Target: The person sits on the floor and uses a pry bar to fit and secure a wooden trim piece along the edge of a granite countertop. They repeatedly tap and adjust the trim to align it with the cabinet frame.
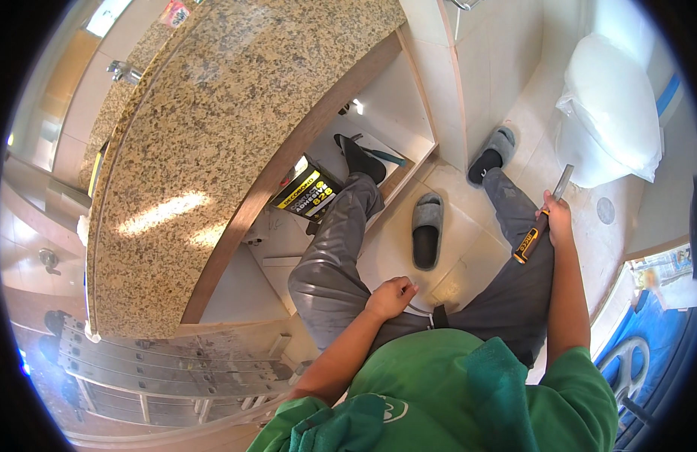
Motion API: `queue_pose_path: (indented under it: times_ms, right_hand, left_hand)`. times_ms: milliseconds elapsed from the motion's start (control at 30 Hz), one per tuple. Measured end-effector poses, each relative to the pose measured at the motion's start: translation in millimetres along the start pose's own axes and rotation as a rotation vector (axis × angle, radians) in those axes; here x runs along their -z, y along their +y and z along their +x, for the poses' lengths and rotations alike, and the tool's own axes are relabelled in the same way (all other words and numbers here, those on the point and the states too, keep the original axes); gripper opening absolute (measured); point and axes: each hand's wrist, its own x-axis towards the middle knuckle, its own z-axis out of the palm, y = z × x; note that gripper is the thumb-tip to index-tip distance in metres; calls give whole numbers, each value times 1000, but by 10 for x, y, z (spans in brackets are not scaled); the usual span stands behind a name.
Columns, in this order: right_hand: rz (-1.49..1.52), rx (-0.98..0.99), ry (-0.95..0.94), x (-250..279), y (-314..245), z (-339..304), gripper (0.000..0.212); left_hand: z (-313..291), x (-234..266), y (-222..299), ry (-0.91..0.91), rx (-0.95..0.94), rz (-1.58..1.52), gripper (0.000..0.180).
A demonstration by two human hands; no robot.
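In my right hand [557, 220] is a chisel [527, 239] with a black and orange handle. Its narrow metal blade points up and away, above my right thigh. My left hand [392, 297] lies on my lap with the fingers curled in, and nothing shows in it. Beside my left leg, in the open cabinet, stands a black and yellow adhesive can [307, 192]. A tool with a teal handle [384, 157] lies next to my sock-clad left foot [362, 160], which rests inside the cabinet.
A speckled granite countertop [205, 135] overhangs the cabinet. One grey slipper [427, 226] lies on the tiles; another [500, 139] is on my right foot. At the right stand a plastic-wrapped toilet [608, 113] and a floor drain [605, 211]. A metal ladder [160, 373] is at lower left.
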Motion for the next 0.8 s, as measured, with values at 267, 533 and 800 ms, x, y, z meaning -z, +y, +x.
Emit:
queue_pose_path:
  times_ms: [267,533,800]
  right_hand:
    - [-12,8,-8,-2,-10,-1,40]
    - [-4,9,-8,-6,-10,-7,40]
    - [-22,5,-18,2,16,23,40]
  left_hand:
    - [-1,-11,-2,-5,3,20,31]
    - [8,-34,-21,-7,0,52,32]
    - [15,-26,-17,-27,5,43,32]
